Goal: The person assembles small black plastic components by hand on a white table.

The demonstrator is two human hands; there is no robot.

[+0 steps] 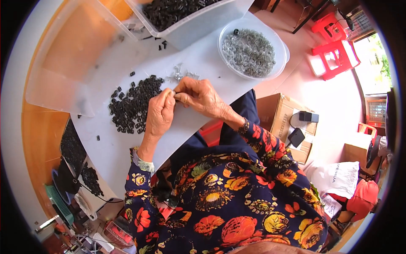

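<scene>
My left hand (160, 113) and my right hand (202, 98) meet fingertip to fingertip over the white table, both closed in a pinch. Whatever sits between their fingertips is too small and too covered to make out. Just left of my left hand spreads a loose pile of small black plastic pieces (133, 108). Beyond my right hand lies a little heap of shiny, clear or silvery small parts (182, 73).
A round clear tub (284, 57) full of silvery small parts stands at the table's far right. Behind the pile is a large translucent bin (190, 31) holding black pieces. An upright clear plastic box (63, 84) is at left. Cardboard boxes (264, 110) and red stools (336, 59) stand right.
</scene>
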